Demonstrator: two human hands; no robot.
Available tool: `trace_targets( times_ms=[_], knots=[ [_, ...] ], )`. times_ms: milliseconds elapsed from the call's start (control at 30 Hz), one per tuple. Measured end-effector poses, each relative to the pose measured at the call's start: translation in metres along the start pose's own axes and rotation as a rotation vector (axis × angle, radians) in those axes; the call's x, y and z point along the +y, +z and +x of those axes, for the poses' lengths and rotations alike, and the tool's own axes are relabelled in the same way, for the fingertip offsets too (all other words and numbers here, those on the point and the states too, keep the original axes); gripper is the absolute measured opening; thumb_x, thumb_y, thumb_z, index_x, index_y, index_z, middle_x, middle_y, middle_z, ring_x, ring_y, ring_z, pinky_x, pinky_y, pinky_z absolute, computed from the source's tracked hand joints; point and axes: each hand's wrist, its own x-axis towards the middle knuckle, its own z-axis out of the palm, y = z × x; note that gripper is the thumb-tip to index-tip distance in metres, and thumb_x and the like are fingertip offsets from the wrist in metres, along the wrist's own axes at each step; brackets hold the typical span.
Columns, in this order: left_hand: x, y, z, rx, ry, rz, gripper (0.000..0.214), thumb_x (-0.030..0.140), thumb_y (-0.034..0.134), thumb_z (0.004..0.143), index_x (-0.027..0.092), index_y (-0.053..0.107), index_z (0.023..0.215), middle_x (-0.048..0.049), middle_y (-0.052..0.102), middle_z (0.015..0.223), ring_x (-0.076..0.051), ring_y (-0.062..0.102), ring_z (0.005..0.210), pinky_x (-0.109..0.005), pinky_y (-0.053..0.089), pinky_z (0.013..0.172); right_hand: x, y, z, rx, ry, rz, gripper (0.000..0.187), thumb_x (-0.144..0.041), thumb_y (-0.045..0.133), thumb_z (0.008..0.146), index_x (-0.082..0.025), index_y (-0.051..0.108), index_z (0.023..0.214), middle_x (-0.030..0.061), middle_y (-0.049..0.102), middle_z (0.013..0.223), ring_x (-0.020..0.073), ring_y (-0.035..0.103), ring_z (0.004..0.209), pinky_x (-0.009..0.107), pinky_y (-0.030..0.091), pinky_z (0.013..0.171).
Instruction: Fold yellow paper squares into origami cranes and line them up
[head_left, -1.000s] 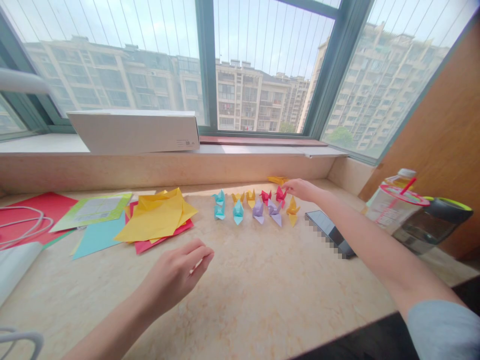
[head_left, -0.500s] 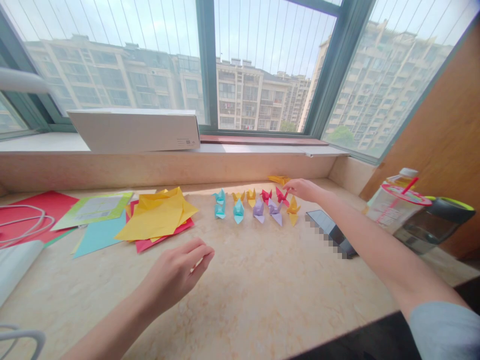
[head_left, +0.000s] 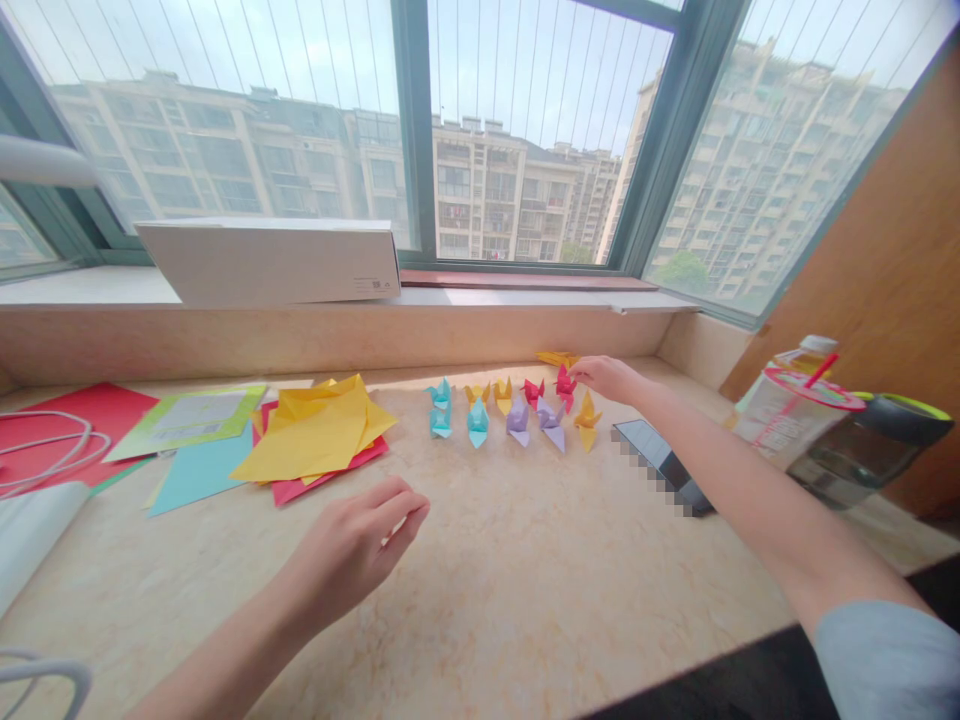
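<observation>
My right hand (head_left: 604, 377) reaches across to the back row of folded paper cranes. Its fingertips pinch the top of a red paper crane (head_left: 565, 388), which stands at the right end of that row. Another red crane (head_left: 533, 392) is just to its left. In the front row are a yellow crane (head_left: 588, 420), purple cranes (head_left: 517, 420) and a light blue crane (head_left: 477, 422). My left hand (head_left: 375, 530) hovers over the near side of the table, its fingers curled together and nothing visible in them. The nearest things to it are loose yellow paper sheets (head_left: 307, 435).
A phone-like dark object (head_left: 656, 455), partly pixelated, lies under my right forearm. Beyond it stand a cup with a red straw (head_left: 795, 410) and a dark bottle (head_left: 862, 450). Folded yellow paper (head_left: 556, 358) lies by the back ledge. A white box (head_left: 277, 262) rests on the windowsill.
The red crane at my right fingertips has shifted slightly and turned more upright, and my right hand has moved a touch with it. My left hand has barely moved.
</observation>
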Motion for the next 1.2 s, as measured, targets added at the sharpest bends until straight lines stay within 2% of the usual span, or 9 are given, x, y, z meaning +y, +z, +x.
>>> trace_targets(
  times_ms=[367,833,1000,1200],
  knots=[
    [0.0,0.0,0.0,-0.011,-0.008,0.008,0.017,0.015,0.049,0.093,0.019,0.062,0.083,-0.0011,0.062,0.078,-0.011,0.057,0.065,-0.02,0.042,0.059,-0.002,-0.001,-0.002,-0.015,0.012,-0.009,0.027,-0.016,0.053,0.091,-0.025,0.071,0.108,0.0037,0.074,0.112,0.0212,0.068,0.103,0.031,0.051,0.091],
    [0.0,0.0,0.0,0.009,0.012,0.02,0.017,0.016,0.049,0.093,0.019,0.062,0.081,-0.0005,0.062,0.076,-0.01,0.057,0.063,-0.02,0.043,0.058,-0.001,-0.006,-0.005,-0.001,0.061,0.019,0.029,-0.017,0.049,0.093,-0.026,0.07,0.111,0.0043,0.073,0.115,0.0216,0.069,0.103,0.032,0.051,0.092],
    [-0.001,0.0,-0.001,0.011,0.017,0.03,0.017,0.017,0.05,0.093,0.019,0.062,0.081,-0.0004,0.062,0.076,-0.01,0.057,0.063,-0.02,0.042,0.058,0.004,-0.015,-0.023,0.054,0.102,0.043,0.028,-0.023,0.049,0.094,-0.024,0.071,0.112,0.0063,0.073,0.114,0.0226,0.068,0.103,0.033,0.051,0.092],
    [0.0,0.001,-0.001,-0.01,0.019,0.046,0.018,0.018,0.048,0.095,0.019,0.062,0.083,-0.0007,0.062,0.077,-0.011,0.057,0.064,-0.021,0.042,0.059,-0.009,-0.021,-0.062,0.001,0.071,0.089,0.027,-0.04,0.056,0.09,-0.022,0.074,0.099,0.0055,0.076,0.092,0.0191,0.069,0.08,0.026,0.052,0.071]
  ],
)
